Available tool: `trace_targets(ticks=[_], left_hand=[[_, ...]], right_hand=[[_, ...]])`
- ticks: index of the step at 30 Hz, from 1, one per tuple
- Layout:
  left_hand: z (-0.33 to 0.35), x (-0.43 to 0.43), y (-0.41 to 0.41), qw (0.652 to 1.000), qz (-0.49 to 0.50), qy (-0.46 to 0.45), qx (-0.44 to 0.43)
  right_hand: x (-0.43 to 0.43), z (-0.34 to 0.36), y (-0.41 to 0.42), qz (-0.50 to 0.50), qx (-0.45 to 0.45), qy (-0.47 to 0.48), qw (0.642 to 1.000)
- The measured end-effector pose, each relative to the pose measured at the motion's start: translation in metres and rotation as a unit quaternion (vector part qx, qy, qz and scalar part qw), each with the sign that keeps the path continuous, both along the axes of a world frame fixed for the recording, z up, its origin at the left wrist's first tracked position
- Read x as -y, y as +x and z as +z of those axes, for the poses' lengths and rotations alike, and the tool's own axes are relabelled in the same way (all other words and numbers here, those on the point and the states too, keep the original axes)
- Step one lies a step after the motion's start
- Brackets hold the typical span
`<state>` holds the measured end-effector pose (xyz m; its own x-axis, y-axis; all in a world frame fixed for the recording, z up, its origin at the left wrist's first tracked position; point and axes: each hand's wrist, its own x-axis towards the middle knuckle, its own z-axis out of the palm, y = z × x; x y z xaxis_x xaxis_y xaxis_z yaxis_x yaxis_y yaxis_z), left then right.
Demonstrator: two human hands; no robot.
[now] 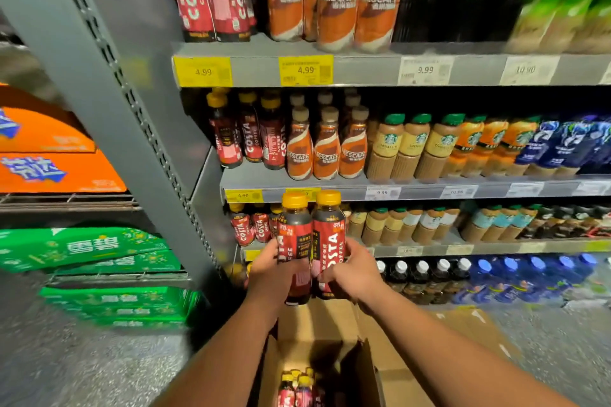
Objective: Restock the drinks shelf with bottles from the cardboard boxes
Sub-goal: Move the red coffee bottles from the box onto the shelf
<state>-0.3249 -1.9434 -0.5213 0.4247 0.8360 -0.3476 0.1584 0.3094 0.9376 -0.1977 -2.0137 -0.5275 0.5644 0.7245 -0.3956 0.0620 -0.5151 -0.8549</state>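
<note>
Grey supermarket shelving fills the wall ahead, the drinks shelf (pixel 350 191) packed tier on tier with bottled coffee. In front of it the left hand (pixel 276 271) curls its fingers round the lower half of one Costa bottle (pixel 295 234). The right hand (pixel 352 274) does the same with a second Costa bottle (pixel 329 234), which touches the first. Both grips are closed firmly on the labels, and both bottles are upright with their yellow caps nearly level. Just behind the held pair, a row of shelved Costa bottles (pixel 251 224) stands at the left end of a tier, with a dark gap between their caps and the shelf lip above. Straight below the hands sits the open cardboard box (pixel 317 324), flaps raised, and deep inside it the boxed bottles (pixel 297 386) show yellow caps. Right of the box, flat cardboard (pixel 469 324) lies on the speckled floor (pixel 82 357). Left of the hands the slotted grey upright (pixel 109 75) closes off the bay. Beyond it green cases (pixel 82 247) and orange cases (pixel 49 155) sit on wire racks. Bare floor lies open left of the box.
</note>
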Motion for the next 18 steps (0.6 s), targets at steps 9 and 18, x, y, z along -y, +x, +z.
trace_targets(ticks=[9, 18], left_hand=[[0.044, -0.068, -0.017, 0.99, 0.051, 0.071, 0.107], [0.05, -0.148, -0.007, 0.984, 0.074, 0.122, 0.107]], right_hand=[[-0.077, 0.054, -0.017, 0.02, 0.059, 0.052, 0.997], [-0.166, 0.059, -0.016, -0.017, 0.135, 0.1, 0.986]])
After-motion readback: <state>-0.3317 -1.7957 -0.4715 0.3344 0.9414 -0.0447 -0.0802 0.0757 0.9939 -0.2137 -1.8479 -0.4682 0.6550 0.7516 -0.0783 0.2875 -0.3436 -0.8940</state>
